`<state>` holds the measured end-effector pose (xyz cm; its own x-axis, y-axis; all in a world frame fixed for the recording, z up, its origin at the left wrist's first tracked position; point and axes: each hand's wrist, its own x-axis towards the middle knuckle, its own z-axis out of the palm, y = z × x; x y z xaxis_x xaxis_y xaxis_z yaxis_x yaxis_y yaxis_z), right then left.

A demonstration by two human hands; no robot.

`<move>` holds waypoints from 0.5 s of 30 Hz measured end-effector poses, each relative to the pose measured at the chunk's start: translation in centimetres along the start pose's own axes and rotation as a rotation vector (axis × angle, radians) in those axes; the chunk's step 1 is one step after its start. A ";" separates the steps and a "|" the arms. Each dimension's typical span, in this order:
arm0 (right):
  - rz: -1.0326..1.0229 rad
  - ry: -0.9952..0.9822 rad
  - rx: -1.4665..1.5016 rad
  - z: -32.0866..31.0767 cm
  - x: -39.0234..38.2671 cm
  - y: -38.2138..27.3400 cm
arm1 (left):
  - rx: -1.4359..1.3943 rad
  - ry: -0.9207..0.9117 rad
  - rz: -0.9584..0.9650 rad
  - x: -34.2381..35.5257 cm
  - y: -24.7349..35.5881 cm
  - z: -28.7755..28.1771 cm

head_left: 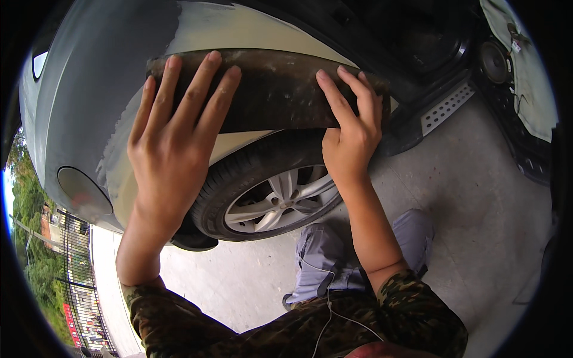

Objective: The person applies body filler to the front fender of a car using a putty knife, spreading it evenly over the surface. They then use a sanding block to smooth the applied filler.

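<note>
A long dark, scuffed, slightly bent sheet (277, 89) lies along the car's body panel (242, 28), just above the wheel arch. My left hand (173, 137) rests on the sheet's left part, its fingers spread and stretched out; the thumb is hidden. At the right end, my right hand (355, 131) grips the sheet, with fingers over its face and the thumb bent at the lower edge. Beige filler-like coating shows around the sheet, bordered by grey on the left. The sheet's underside is hidden.
Below the sheet is a tyre (206, 209) with a silver spoked wheel (283, 203). A round fuel flap (85, 190) sits at the left. On the right are a perforated sill step (447, 109) and an open door (528, 77). A thin white cable (329, 292) hangs before me.
</note>
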<state>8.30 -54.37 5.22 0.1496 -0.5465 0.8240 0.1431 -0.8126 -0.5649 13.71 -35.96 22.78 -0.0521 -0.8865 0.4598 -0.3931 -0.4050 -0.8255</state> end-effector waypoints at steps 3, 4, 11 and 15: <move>-0.031 -0.012 0.006 0.0 -0.3 0.6 | -0.022 -0.041 -0.045 -1.4 1.1 0.1; -0.057 -0.014 0.008 0.0 -0.4 0.8 | -0.010 -0.039 -0.054 -1.9 1.5 0.2; -0.115 -0.035 -0.026 0.5 -2.0 1.6 | 0.011 -0.104 -0.103 -4.3 3.6 -0.1; -0.140 -0.041 -0.036 0.8 -3.1 2.1 | 0.041 -0.127 -0.110 -5.6 4.7 0.0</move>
<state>8.89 -54.17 1.43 0.1709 -0.4187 0.8919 0.1300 -0.8877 -0.4417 12.18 -32.91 16.26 0.1068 -0.8565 0.5050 -0.3520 -0.5076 -0.7864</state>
